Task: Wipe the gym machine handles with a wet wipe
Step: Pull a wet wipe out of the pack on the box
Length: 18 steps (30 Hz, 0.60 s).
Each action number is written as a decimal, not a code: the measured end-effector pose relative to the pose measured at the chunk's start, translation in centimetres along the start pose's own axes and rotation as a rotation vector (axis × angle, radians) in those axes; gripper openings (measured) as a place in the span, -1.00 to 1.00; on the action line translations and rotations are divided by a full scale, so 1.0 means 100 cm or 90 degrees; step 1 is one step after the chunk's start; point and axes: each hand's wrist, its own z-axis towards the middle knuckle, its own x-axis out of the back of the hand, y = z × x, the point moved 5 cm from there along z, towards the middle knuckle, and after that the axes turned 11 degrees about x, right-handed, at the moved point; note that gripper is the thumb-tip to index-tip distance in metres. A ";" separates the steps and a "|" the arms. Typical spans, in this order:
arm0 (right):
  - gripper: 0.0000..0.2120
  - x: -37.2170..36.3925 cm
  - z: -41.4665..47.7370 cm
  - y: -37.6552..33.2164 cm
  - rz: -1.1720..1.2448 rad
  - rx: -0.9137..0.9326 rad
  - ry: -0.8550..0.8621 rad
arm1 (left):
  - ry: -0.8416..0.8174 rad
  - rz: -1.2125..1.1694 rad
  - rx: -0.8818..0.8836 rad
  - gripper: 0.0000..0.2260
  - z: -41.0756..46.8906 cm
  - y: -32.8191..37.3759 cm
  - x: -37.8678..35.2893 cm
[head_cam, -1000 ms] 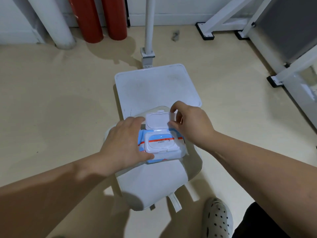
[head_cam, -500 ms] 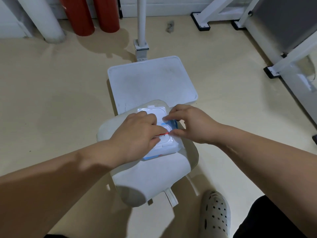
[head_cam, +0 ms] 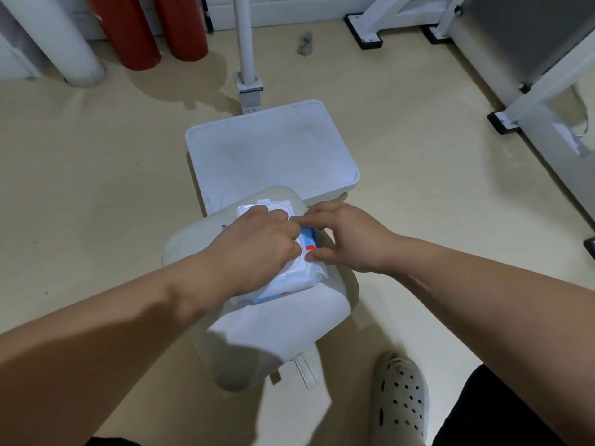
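Early stage, 0 handles wiped: right hand (head_cam: 347,239) grips the wipes pack (head_cam: 289,281), lid (head_cam: 273,209) open; left hand (head_cam: 257,246) curls over its opening (grasp hidden, cannot tell).

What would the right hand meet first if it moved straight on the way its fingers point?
Probably the left hand; fingers of the right hand point across the wipes pack toward it.

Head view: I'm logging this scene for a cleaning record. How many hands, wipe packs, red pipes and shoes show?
Hands: 2
Wipe pack: 1
Red pipes: 2
Shoe: 1
Total: 6
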 end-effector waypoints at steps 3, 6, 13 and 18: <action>-0.45 0.000 0.000 0.000 0.010 0.009 0.004 | -0.020 0.008 -0.008 -0.71 0.003 -0.001 -0.002; -0.46 -0.001 0.001 0.000 -0.006 0.018 -0.001 | -0.028 -0.002 -0.027 -0.72 0.000 -0.005 -0.006; -0.43 -0.009 0.004 0.010 -0.083 -0.016 -0.029 | 0.040 -0.049 -0.006 -0.96 -0.034 -0.031 0.003; -0.43 -0.001 0.012 0.000 -0.132 -0.026 -0.055 | 0.016 -0.079 0.053 -0.87 -0.065 -0.058 0.003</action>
